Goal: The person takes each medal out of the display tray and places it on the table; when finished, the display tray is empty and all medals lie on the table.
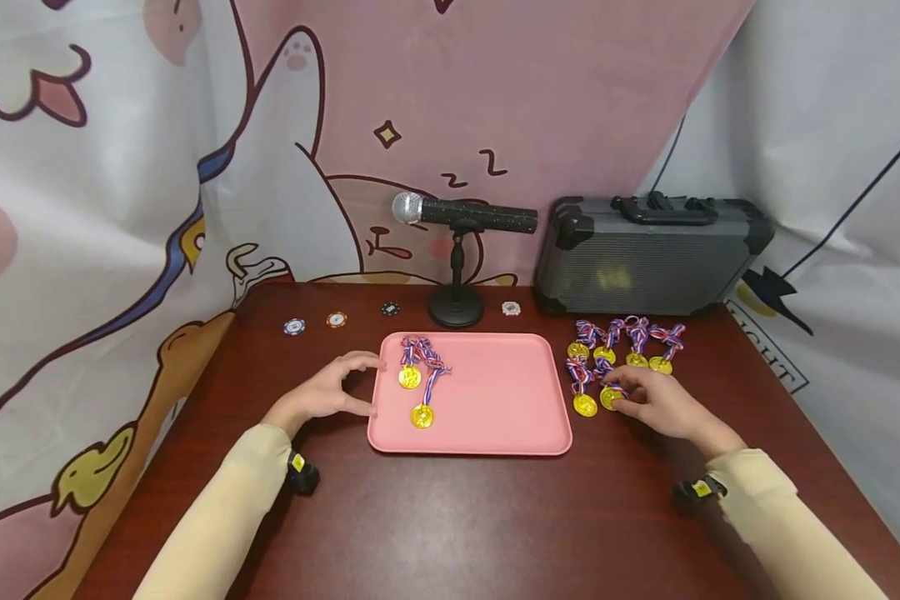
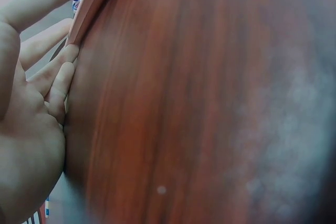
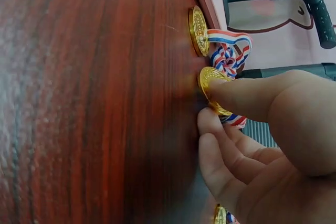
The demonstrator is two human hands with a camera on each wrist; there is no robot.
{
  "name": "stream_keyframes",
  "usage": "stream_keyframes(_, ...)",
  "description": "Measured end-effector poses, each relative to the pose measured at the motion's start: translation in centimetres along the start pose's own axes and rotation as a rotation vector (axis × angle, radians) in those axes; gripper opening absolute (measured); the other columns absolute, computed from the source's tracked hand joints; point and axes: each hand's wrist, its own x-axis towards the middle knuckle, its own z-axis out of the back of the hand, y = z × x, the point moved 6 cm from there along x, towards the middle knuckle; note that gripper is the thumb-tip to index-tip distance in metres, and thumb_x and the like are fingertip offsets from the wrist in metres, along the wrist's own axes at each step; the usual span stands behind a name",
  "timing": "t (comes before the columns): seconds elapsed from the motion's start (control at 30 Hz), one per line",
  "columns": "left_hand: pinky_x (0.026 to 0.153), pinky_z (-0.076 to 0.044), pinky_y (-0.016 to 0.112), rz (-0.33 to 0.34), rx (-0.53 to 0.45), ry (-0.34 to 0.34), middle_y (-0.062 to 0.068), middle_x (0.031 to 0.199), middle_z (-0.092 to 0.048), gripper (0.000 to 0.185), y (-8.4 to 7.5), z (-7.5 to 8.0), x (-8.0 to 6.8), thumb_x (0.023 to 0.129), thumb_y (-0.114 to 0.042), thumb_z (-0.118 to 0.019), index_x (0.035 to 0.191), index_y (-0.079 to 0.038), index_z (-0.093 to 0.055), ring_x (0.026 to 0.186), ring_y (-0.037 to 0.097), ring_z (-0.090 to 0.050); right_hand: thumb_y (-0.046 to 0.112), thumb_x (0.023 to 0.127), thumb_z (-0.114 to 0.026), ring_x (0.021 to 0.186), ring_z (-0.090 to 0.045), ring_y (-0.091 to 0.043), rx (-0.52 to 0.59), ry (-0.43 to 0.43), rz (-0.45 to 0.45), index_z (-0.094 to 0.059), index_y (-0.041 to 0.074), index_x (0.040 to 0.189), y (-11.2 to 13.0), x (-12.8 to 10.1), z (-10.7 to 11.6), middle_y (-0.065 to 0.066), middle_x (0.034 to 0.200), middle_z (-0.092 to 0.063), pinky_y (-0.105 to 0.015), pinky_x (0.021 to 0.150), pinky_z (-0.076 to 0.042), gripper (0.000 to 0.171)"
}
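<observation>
A pink tray point(image 1: 495, 392) lies on the table with two gold medals on striped ribbons inside, one the upper medal point(image 1: 409, 377), the other the lower medal point(image 1: 422, 416). My left hand point(image 1: 322, 390) rests at the tray's left edge, thumb and fingers spread apart and touching its rim. Right of the tray, my right hand point(image 1: 663, 402) pinches a gold medal point(image 3: 212, 85), the thumb across its face and the fingertips at its edge. Close beside it lies another medal point(image 1: 585, 405) with a red, white and blue ribbon. Several more medals point(image 1: 636, 359) sit just behind that hand.
A microphone point(image 1: 487, 215) on a black stand point(image 1: 456, 306) stands behind the tray. To its right is a grey metal case point(image 1: 648, 258). Poker chips lie along the back, including a blue chip point(image 1: 294, 326), an orange chip point(image 1: 337, 320) and a white chip point(image 1: 511, 308).
</observation>
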Motion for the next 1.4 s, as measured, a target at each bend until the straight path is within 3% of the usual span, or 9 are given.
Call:
stream_keyframes(0.27, 0.115, -0.034, 0.059, -0.016, -0.003, 0.001, 0.012, 0.148, -0.054, 0.074, -0.1, 0.1, 0.0, 0.073, -0.016, -0.097, 0.139, -0.01, -0.064, 0.135, 0.035, -0.045, 0.013, 0.09, -0.084, 0.076, -0.072, -0.014, -0.046, 0.036, -0.009, -0.068, 0.004, 0.127, 1.3, 0.1, 0.4, -0.012, 0.101, -0.07, -0.036, 0.068, -0.058, 0.041)
stream_keyframes(0.47, 0.115, -0.033, 0.058, -0.007, -0.002, 0.004, 0.011, 0.148, -0.054, 0.074, -0.1, 0.1, 0.0, 0.073, -0.016, -0.097, 0.139, -0.009, -0.064, 0.135, 0.035, -0.045, 0.019, 0.09, -0.084, 0.081, -0.068, -0.022, -0.141, -0.054, -0.005, -0.068, 0.004, 0.128, 3.3, 0.4, 1.6, -0.019, 0.107, -0.067, -0.041, 0.072, -0.054, 0.044)
stream_keyframes(0.63, 0.115, -0.033, 0.059, -0.018, 0.006, 0.002, 0.012, 0.148, -0.055, 0.074, -0.2, 0.2, 0.0, 0.074, -0.017, -0.097, 0.139, -0.008, -0.064, 0.134, 0.036, -0.045, 0.012, 0.092, -0.081, 0.076, -0.067, -0.021, -0.005, -0.079, 0.085, -0.067, 0.007, 0.127, 6.0, 2.5, 0.9, -0.011, 0.1, -0.072, -0.033, 0.063, -0.053, 0.038)
stream_keyframes(0.77, 0.115, -0.033, 0.058, -0.022, 0.003, 0.003, 0.011, 0.148, -0.055, 0.074, -0.3, 0.1, 0.0, 0.073, -0.016, -0.097, 0.139, -0.009, -0.065, 0.134, 0.035, -0.045, 0.005, 0.091, -0.08, 0.073, -0.063, -0.012, 0.136, -0.025, 0.141, -0.067, 0.009, 0.128, 8.7, 4.7, -1.0, -0.004, 0.095, -0.073, -0.027, 0.06, -0.051, 0.039)
stream_keyframes(1.07, 0.115, -0.035, 0.057, -0.028, 0.015, -0.005, 0.01, 0.148, -0.056, 0.074, 0.1, -0.1, -0.1, 0.073, -0.018, -0.098, 0.139, -0.01, -0.065, 0.133, 0.034, -0.047, 0.008, 0.096, -0.077, 0.084, -0.07, -0.014, 0.289, 0.176, 0.232, -0.065, 0.007, 0.13, 16.3, 9.3, -7.2, -0.005, 0.098, -0.072, -0.032, 0.077, -0.06, 0.037)
stream_keyframes(1.27, 0.115, -0.034, 0.059, -0.051, 0.024, -0.009, 0.014, 0.147, -0.056, 0.074, 0.0, 0.0, 0.0, 0.073, -0.016, -0.097, 0.139, -0.007, -0.065, 0.134, 0.037, -0.047, 0.012, 0.096, -0.078, 0.082, -0.067, -0.01, 0.281, 0.305, 0.29, -0.066, 0.008, 0.134, 20.2, 11.3, -11.4, 0.001, 0.095, -0.071, -0.029, 0.079, -0.058, 0.041)
stream_keyframes(1.4, 0.115, -0.033, 0.06, -0.036, 0.01, -0.008, 0.014, 0.148, -0.056, 0.073, 0.0, 0.0, 0.0, 0.074, -0.015, -0.097, 0.139, -0.007, -0.065, 0.134, 0.038, -0.047, 0.015, 0.096, -0.076, 0.085, -0.066, -0.008, 0.162, 0.354, 0.38, -0.065, 0.009, 0.137, 22.0, 12.0, -13.5, 0.0, 0.098, -0.072, -0.028, 0.082, -0.056, 0.042)
